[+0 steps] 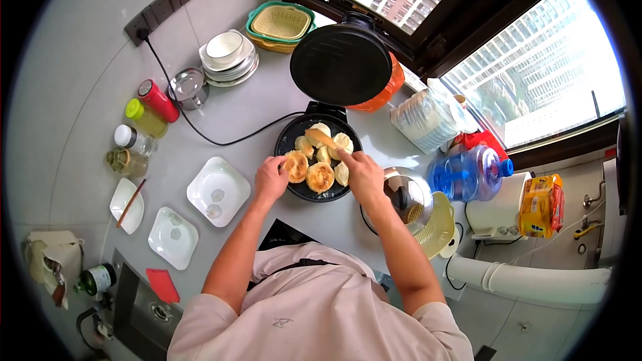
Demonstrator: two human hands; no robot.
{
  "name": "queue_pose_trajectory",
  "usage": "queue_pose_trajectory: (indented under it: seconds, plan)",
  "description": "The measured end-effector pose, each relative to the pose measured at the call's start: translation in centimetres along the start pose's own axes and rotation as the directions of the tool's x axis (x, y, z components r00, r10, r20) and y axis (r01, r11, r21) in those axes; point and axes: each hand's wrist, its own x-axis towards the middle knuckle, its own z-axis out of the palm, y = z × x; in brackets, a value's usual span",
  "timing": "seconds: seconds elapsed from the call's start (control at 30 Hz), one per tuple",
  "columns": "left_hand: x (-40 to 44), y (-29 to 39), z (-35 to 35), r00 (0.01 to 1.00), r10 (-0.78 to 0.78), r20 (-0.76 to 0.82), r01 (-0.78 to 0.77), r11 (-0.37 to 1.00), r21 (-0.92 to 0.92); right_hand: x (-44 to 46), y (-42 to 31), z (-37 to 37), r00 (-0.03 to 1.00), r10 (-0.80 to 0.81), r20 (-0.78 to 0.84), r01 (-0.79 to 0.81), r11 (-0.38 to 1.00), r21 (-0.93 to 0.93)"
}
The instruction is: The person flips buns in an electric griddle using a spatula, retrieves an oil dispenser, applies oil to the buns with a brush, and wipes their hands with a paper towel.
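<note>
Head view: you bend over the counter (257, 110) with both hands at the pan (321, 196).
Your right hand (364, 177) has its fingers closed round a wooden spatula (322, 138), its blade over the buns (320, 178); your left hand (271, 179) has its fingers bent at the pan's left rim, beside a browned bun, and you cannot tell whether they grip anything. The buns lie in the pan, two browned and the others paler, and the pan's lid (341, 63) is raised toward the window edge. Between the pan and the counter's left edge stand two white dishes (217, 180); jars (146, 119) line that edge. Baskets (281, 21) fill the far corner, and a glass lid (418, 190) lies just right of your right hand.
</note>
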Motion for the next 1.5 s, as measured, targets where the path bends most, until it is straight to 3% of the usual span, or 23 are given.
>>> queue_pose_trajectory:
  seconds: [0.13,0.23,0.3,0.33,0.4,0.43,0.63,0.77,0.87,0.93,1.0,1.07,1.5]
  plan:
    - [0.1,0.0,-0.3,0.999,0.027,0.023,-0.028,0.998,0.059,-0.2,-0.5,0.7,0.999,0.009,0.053,-0.004,0.996,-0.089]
    - [-0.4,-0.7,-0.3,0.999,0.044,0.014,-0.045,0.996,0.080,-0.3,-0.5,1.0,0.998,0.002,-0.065,-0.003,1.000,-0.013]
    - [-0.6,-1.2,-0.2,0.999,0.030,-0.016,-0.029,0.998,0.051,-0.3,-1.3,1.3,0.988,0.142,-0.067,-0.119,0.956,0.268]
    - [-0.7,-1.3,-0.2,0.999,0.029,-0.018,-0.028,0.998,0.050,-0.5,-1.7,1.6,0.988,0.140,-0.067,-0.117,0.957,0.267]
    - [-0.8,-1.6,-0.3,1.000,0.011,0.001,-0.011,0.999,0.049,-1.0,-2.5,2.6,0.995,0.101,-0.017,-0.094,0.965,0.247]
    - [-0.9,-1.7,-0.3,1.000,0.010,0.001,-0.010,0.999,0.049,-1.1,-2.5,3.0,0.989,0.126,0.075,-0.135,0.981,0.137]
    - [-1.2,-1.8,-0.7,1.000,0.004,0.019,-0.005,0.999,0.043,-1.4,-3.1,4.9,0.979,0.118,0.164,-0.144,0.977,0.156]
    - [-1.6,-2.1,-1.2,0.999,-0.018,0.043,0.016,0.999,0.051,-2.0,-3.4,3.9,0.980,0.115,0.164,-0.136,0.983,0.122]
    - [-1.7,-2.5,-1.4,0.999,-0.007,0.033,0.005,0.999,0.050,-2.1,-3.9,1.3,0.989,0.136,0.062,-0.142,0.983,0.120]
    - [-1.8,-2.5,-1.5,1.000,-0.001,0.017,0.001,0.999,0.034,-1.8,-3.4,0.7,0.986,0.122,-0.117,-0.123,0.992,0.000]
    - [-1.8,-2.4,-1.5,1.000,0.002,0.029,-0.003,0.999,0.037,-1.9,-2.8,1.6,0.988,0.101,-0.119,-0.106,0.994,-0.031]
    - [-1.7,-2.3,-1.3,0.999,0.031,0.026,-0.033,0.998,0.053,-2.1,-2.5,2.6,0.992,0.123,-0.012,-0.123,0.990,-0.069]
    - [-1.3,-1.7,-1.2,0.997,0.040,0.071,-0.044,0.997,0.058,-3.2,-3.1,4.3,0.987,0.162,-0.003,-0.161,0.984,-0.069]
